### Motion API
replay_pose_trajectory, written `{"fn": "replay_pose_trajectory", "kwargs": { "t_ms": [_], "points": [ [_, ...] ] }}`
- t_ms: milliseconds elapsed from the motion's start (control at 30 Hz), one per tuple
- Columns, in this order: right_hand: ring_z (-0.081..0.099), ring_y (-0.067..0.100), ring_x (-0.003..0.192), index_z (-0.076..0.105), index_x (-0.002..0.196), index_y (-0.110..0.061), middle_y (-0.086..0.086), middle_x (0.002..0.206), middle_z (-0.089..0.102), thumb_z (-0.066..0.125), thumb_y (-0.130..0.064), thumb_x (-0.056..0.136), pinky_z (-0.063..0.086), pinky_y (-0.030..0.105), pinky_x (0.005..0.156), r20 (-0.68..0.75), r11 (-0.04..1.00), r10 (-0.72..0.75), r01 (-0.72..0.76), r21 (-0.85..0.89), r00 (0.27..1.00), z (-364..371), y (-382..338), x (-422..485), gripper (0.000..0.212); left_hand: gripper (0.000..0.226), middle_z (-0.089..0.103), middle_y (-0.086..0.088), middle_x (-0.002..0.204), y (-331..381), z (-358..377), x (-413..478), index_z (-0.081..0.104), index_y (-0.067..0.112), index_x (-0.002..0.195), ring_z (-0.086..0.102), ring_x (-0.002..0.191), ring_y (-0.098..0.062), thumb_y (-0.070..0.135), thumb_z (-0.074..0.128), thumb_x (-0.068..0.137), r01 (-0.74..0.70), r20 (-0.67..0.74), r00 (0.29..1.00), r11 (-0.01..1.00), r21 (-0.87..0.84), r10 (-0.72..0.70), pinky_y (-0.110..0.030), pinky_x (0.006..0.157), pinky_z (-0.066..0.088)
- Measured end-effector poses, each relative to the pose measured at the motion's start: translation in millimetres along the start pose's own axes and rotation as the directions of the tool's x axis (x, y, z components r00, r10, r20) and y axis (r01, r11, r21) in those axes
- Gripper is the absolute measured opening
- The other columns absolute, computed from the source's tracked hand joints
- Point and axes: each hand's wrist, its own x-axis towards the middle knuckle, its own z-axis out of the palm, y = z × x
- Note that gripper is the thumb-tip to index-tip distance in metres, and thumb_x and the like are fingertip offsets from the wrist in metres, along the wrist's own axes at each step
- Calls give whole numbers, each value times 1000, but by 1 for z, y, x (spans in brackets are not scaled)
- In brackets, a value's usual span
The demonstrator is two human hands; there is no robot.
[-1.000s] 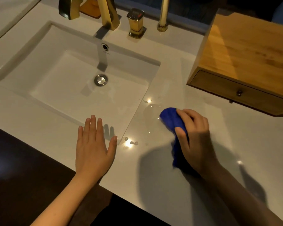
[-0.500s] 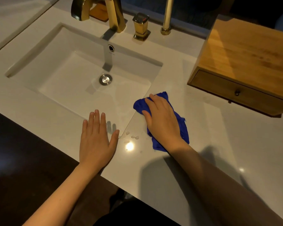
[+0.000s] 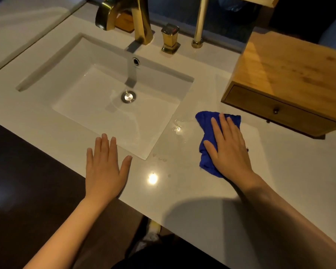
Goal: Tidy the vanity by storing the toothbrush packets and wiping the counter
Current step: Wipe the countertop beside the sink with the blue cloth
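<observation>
cloth (image 3: 206,133) under flat right hand (image 3: 228,146), between sink (image 3: 163,121) and drawer box (image 3: 279,111).

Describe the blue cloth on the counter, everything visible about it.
The blue cloth is deep blue, soft and fuzzy-looking, crumpled rather than folded. It lies flat on the white counter, right of the sink and in front of the wooden drawer box. The right hand presses palm-down on it, covering its middle.

Blue cloth (image 3: 206,125) — white counter (image 3: 182,200) and sink (image 3: 97,98), gold faucet (image 3: 142,26) — honey-brown wooden box (image 3: 291,72)
</observation>
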Motion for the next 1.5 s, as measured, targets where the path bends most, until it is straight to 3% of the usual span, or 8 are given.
{"fn": "replay_pose_trajectory", "kwargs": {
  "t_ms": [300,600,733,967,1100,1233,1333,1500],
  "points": [
    [14,38,143,13,149,-8,21,156,14,35,-50,94,13,48,116,-86,970,235,-239,-45,968,23,-63,16,72,77,3,-12,157,2,6,1,7,10,147,-3,145,-23,59,3,88,22,-24,999,999,37,-21,-45,118,2],
    [26,31,141,33,143,-11,12,152,32,41,-29,95,16,43,115,-44,993,-97,99,67,994,32,-98,25,52,75,3,-10,158,2,5,0,7,12,148,-4,145,-22,58,4,89,27,-26,999,999,40,-26,-44,118,0],
    [32,31,138,37,141,-12,11,149,39,37,-32,94,14,40,113,-11,979,-196,197,47,980,36,-117,-10,51,73,5,-11,158,1,8,1,8,11,148,-1,145,-23,55,7,90,15,-36,999,999,43,-14,-43,118,1],
    [40,31,134,43,137,-11,12,142,48,30,-36,91,22,44,111,-31,973,-230,229,-26,973,53,-148,-44,54,72,7,-14,157,-1,2,1,9,7,147,3,145,-24,47,-2,88,-1,-30,1000,1000,-23,1,-43,117,3],
    [36,33,136,44,135,-8,14,143,46,28,-38,92,22,46,113,-12,979,-202,202,6,979,56,-156,-40,55,57,6,-13,158,-10,-12,4,8,8,147,2,145,-24,36,12,98,-30,9,999,984,-178,33,-41,117,3],
    [34,37,136,42,135,-6,17,143,45,31,-40,94,20,48,114,2,987,-163,162,13,987,58,-164,-36,55,59,18,-18,155,-34,-16,17,19,6,145,12,144,-31,37,14,96,-36,-82,996,999,-2,35,-46,115,9],
    [42,37,128,49,127,-5,17,131,55,30,-43,91,27,49,112,-32,988,-151,152,23,988,60,-170,-31,55,55,13,-17,156,-39,-11,23,16,5,146,9,145,-29,33,22,98,1,-36,999,1000,-9,-1,-46,117,10],
    [55,29,81,61,94,-6,12,82,64,41,-45,92,41,45,88,-95,984,-179,180,3,979,61,-191,-3,43,60,14,-16,156,-42,-9,23,16,5,146,9,145,-27,35,15,94,-11,-45,999,1000,5,11,-44,117,9]
  ]
}}
